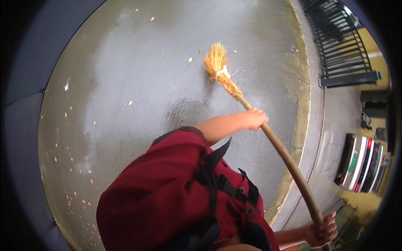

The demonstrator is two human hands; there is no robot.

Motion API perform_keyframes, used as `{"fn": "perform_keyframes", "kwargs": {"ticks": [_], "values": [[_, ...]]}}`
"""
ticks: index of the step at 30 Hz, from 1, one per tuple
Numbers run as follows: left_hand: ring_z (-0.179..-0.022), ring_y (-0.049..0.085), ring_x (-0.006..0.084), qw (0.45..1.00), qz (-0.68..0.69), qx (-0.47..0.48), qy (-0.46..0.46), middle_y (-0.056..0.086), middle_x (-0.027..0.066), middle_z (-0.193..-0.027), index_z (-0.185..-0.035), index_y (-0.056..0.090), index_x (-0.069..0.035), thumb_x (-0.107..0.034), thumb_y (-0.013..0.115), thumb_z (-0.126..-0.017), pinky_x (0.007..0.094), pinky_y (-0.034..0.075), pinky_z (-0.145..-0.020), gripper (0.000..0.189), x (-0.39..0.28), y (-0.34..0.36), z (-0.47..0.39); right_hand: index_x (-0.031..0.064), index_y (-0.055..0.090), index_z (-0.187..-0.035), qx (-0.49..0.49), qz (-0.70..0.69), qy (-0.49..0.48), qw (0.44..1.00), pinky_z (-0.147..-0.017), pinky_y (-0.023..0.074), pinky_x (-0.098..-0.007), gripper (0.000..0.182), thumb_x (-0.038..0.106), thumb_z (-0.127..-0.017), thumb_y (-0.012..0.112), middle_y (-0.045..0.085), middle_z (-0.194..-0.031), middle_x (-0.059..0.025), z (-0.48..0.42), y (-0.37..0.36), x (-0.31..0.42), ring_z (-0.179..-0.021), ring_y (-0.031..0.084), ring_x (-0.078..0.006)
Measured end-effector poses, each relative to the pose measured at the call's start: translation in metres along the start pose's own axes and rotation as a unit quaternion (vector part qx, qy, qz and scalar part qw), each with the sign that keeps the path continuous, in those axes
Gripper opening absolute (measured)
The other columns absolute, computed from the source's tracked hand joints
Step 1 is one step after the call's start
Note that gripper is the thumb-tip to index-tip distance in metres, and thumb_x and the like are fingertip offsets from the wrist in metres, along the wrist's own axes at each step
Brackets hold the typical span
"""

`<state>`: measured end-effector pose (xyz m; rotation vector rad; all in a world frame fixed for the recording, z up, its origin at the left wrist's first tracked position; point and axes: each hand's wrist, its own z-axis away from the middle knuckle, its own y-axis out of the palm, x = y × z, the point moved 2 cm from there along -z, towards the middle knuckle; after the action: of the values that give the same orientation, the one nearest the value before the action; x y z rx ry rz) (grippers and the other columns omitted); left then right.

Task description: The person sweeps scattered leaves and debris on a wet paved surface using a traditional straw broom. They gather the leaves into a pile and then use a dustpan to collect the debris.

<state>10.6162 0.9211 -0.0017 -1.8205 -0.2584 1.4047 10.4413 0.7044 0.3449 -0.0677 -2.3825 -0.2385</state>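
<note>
My left hand [256, 119] is wrapped around the long bamboo handle [289, 157] of a broom, a little below where its bristles are bound on. At the lower right, my right hand [322, 230] grips the same handle close to its upper end. The broom head [216, 61] is a bundle of yellowish twigs or straw, tied with a white strip. It is low over the wet pavement [141, 72]; whether the tips touch is not plain. Small fallen leaves [130, 103] lie scattered, thickest at the lower left.
A pale kerb [301, 94] runs along the right, with a sidewalk [317, 135] beyond it. Past that stand a dark metal gate [342, 47] and a parked car [359, 163]. A dark wall-like surface [25, 125] borders the left side.
</note>
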Motion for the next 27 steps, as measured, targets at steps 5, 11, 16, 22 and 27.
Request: {"fn": "perform_keyframes", "kwargs": {"ticks": [5,11,16,22,27], "values": [[-0.082,0.054,0.0278,0.986,0.062,-0.136,-0.079,0.055,0.0077,-0.074,-0.069,0.051,-0.010,-0.013,0.062,-0.066,0.0421,0.038,-0.069,0.012,-0.003,-0.053,0.111,0.0165,0.037,-0.059,0.057,0.140,0.028,0.988,-0.067,0.0309,-0.0322,0.026,0.025,-0.080,0.048,0.034,-0.052,0.0054,-0.093,-0.001,-0.079,-0.050,0.034,-0.0100],[-0.076,0.059,0.0320,0.881,0.077,-0.088,-0.459,0.060,0.0138,-0.077,-0.076,0.059,-0.008,-0.020,0.063,-0.064,0.0439,0.045,-0.064,0.017,0.114,-0.060,0.356,0.0132,0.037,-0.061,0.261,-0.296,0.375,0.839,-0.060,0.0317,-0.0347,0.025,0.024,-0.082,0.045,0.032,-0.056,0.0007,0.013,0.209,-0.256,-0.052,0.029,-0.0130],[-0.089,0.057,0.0297,0.732,0.014,-0.006,-0.681,0.062,0.0099,-0.088,-0.082,0.060,-0.011,-0.022,0.064,-0.066,0.0423,0.043,-0.074,0.020,0.124,-0.072,0.610,0.0062,0.046,-0.075,0.473,-0.410,0.538,0.564,-0.081,0.0379,-0.0425,0.016,0.017,-0.080,0.057,0.053,-0.072,-0.0089,0.176,0.397,-0.230,-0.078,0.052,-0.0255],[-0.088,0.056,0.0314,0.740,0.014,-0.162,-0.653,0.060,0.0118,-0.084,-0.077,0.059,-0.010,-0.015,0.061,-0.066,0.0471,0.041,-0.073,0.013,0.147,-0.118,0.621,0.0125,0.039,-0.074,0.412,-0.446,0.558,0.566,-0.081,0.0332,-0.0375,0.020,0.025,-0.084,0.050,0.039,-0.065,-0.0010,0.164,0.461,-0.247,-0.072,0.041,-0.0192],[-0.078,0.055,0.0342,0.841,-0.038,-0.243,-0.481,0.057,0.0137,-0.074,-0.071,0.055,-0.008,-0.011,0.059,-0.063,0.0451,0.041,-0.066,0.010,0.226,-0.215,0.520,0.0183,0.037,-0.069,0.362,-0.469,0.418,0.689,-0.078,0.0305,-0.0348,0.026,0.031,-0.084,0.054,0.036,-0.059,0.0064,0.072,0.476,-0.245,-0.064,0.039,-0.0120]]}}
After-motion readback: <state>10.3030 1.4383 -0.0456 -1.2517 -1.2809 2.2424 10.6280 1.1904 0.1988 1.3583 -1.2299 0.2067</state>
